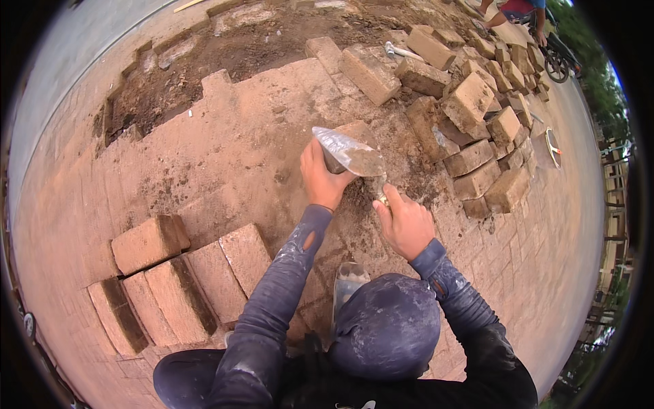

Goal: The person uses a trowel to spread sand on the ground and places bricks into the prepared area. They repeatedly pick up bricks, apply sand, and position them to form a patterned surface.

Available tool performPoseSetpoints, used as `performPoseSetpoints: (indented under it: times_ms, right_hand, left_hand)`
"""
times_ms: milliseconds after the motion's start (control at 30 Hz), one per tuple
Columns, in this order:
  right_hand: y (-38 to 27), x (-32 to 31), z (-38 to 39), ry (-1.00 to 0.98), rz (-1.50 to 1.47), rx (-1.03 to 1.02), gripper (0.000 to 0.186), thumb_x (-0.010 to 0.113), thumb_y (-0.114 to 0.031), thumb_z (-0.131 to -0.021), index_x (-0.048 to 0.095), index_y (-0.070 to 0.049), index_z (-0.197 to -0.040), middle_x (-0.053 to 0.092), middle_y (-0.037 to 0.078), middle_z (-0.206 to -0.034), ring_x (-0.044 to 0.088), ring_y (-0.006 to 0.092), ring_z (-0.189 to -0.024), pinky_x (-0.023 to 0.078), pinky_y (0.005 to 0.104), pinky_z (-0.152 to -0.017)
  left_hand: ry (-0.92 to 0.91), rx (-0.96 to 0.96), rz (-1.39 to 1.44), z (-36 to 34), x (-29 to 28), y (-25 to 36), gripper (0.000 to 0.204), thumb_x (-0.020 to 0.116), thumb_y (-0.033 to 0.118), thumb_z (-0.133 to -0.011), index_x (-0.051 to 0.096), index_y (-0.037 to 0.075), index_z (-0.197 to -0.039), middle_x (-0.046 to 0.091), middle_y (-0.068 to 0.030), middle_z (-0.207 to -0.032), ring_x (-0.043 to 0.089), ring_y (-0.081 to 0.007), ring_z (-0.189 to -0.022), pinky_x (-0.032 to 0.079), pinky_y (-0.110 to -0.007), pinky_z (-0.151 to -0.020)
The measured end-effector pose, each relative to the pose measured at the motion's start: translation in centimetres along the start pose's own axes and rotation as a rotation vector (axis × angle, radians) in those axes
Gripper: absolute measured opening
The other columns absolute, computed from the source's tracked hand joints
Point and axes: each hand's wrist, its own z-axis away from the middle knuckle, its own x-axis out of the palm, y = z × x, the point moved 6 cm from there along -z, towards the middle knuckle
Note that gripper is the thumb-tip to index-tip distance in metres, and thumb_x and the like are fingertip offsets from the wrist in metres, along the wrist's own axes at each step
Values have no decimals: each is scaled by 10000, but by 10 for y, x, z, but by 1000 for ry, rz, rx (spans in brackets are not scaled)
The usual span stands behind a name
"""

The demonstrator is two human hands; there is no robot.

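Note:
My left hand [323, 180] is wrapped round the near left side of a brown paving brick [359, 129], held above the paved ground. In my right hand [409, 226] is a pointed trowel [351, 153], gripped by its handle. Its dirt-smeared metal blade lies across the brick, tip toward the far left, and hides much of it. Loose soil [354, 198] shows on the ground beneath and beside my hands.
A heap of loose bricks [470, 102] spreads at the far right, with a hammer [402, 51] on it. More bricks [180, 293] sit at the near left. A dug strip [170, 88] runs along the far left. Another person [521, 9] is beyond the heap, near a wheel [557, 67].

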Motion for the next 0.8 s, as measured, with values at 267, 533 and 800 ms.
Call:
performPoseSetpoints:
  times_ms: [267,533,800]
  right_hand:
    - [89,34,-25,145,-788,481,367,541,-341,-1033,529,-47,-1253,613,101,-725,614,229,-484,490,380,-446]
    - [15,131,21,172,-1061,400,313,520,-295,-1049,468,-19,-1188,641,156,-737,632,312,-536,483,433,-514]
    - [-17,112,-10,-126,-651,212,340,497,-314,-1041,453,16,-1106,652,271,-741,646,490,-707,494,563,-637]
  left_hand:
    - [-459,64,-100,-53,-15,24,953,827,420,-736,397,28,-1491,500,-220,-1351,522,-411,-1244,440,-463,-1045]
    - [-281,-419,-207,-40,-50,-34,960,706,615,-817,422,-43,-1455,506,-273,-1390,555,-391,-1247,457,-447,-1036]
    - [-260,-712,157,9,-69,-63,859,636,422,-986,166,5,-1572,482,-300,-1385,575,-361,-1233,601,-479,-884]
